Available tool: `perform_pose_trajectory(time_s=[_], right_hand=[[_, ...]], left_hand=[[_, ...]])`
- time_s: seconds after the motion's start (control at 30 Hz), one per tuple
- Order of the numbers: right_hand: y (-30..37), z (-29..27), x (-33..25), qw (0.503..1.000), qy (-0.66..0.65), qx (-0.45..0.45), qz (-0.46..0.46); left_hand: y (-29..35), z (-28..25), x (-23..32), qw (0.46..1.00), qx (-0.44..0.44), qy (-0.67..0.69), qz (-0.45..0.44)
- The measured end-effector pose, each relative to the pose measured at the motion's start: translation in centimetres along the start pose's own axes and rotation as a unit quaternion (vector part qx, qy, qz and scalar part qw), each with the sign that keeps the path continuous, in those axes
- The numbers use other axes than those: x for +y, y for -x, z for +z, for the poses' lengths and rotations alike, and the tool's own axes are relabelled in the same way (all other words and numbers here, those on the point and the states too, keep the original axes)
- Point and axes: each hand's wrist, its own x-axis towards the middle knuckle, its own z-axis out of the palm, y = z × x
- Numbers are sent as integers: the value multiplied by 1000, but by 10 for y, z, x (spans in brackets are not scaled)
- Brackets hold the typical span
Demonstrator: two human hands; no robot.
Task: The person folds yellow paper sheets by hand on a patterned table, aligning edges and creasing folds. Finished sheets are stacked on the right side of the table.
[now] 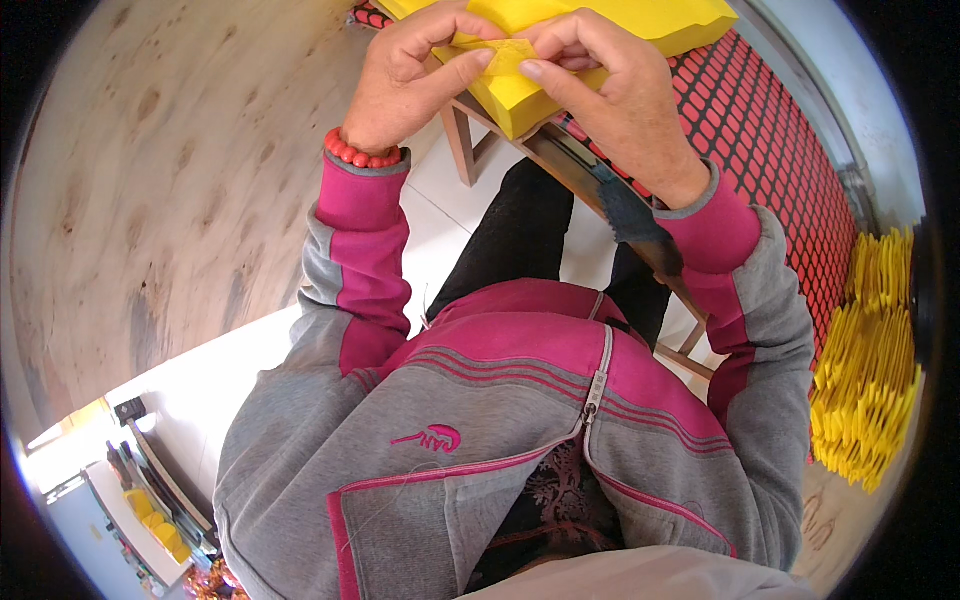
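At the top of the head view, a small folded piece of yellow paper [512,50] is stretched between my two hands. My left hand [412,72], with a red bead bracelet [352,150] at its wrist, pinches the left end between thumb and fingers. From the other side, my right hand [628,95] grips the right end, its thumb and curled fingers pressed together. Just below the held piece lies a yellow block or stack of paper [520,102], its corner pointing toward me. More yellow paper [680,32] extends behind my right hand.
A red and black patterned cover [755,130] spreads over the surface on the right. Many folded yellow papers [868,370] are stacked at its right edge. A large wooden board [180,190] fills the left side. Wooden legs [460,145] stand under the work surface.
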Motion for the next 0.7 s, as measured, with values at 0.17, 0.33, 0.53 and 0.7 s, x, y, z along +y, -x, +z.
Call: perform_pose_trajectory(time_s=[0.17,0.33,0.53,0.7], right_hand=[[2,1,-4,999,20,27,-30],[3,1,-9,984,130,54,-109],[2,3,-9,983,134,13,-128],[3,2,-6,996,73,27,-46]], left_hand=[[2,1,-7,1000,23,-7,-6],[1,7,-6,998,57,17,-25],[0,8,-1,996,60,-55,-31],[1,2,1,999,35,-24,6]])
